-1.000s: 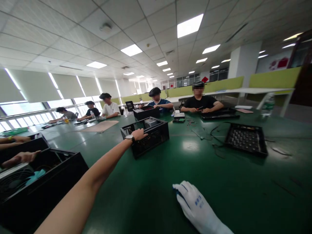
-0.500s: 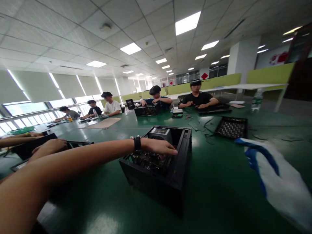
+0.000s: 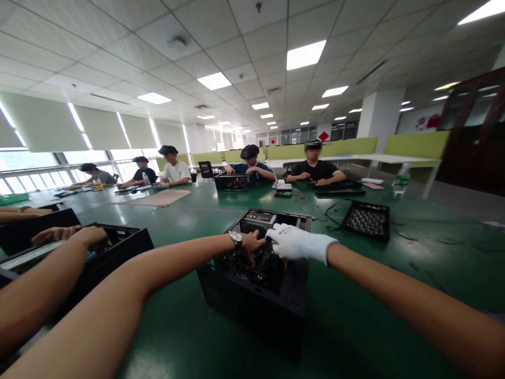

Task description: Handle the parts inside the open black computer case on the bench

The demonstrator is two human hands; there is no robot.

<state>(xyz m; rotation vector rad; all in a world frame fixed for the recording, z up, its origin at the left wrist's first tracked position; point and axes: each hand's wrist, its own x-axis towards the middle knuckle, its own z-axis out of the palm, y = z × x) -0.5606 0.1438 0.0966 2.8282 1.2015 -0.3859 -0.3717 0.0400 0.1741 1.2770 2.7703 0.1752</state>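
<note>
**A:** Head cam only, so one view. Where's my open black metal computer case [image 3: 272, 287] sitting?

**B:** Middle of the dark green table [image 3: 355, 326], right in front of me, top off, dark parts and cables showing inside. Grey power supply box [image 3: 258, 217] sits at its far end.

**A:** And the hands?

**B:** My left hand [image 3: 251, 243], bare with a silver wristwatch [image 3: 235, 239], is reaching down into the case, fingers curled among the parts. Can't tell if it's actually pinching anything, too dark and small in there. My right hand [image 3: 294, 243] is in a white knit glove, lying over the case opening with fingers together and pointing left, fingertips touching or just beside the left hand. Can't tell if it's gripping anything either.

**A:** Stuff around it?

**B:** Flat black perforated side panel [image 3: 366, 220] lies on the table off to the right, well apart from the case, with loose black cables [image 3: 329, 210] between them. To my left, someone else's bare hand [image 3: 92, 236] rests on the rim of a second black case [image 3: 118, 250]. Several people sit along the far side of the table, one behind another black case [image 3: 233, 182]. Clear plastic bottle [image 3: 401, 178] stands far right.
</note>
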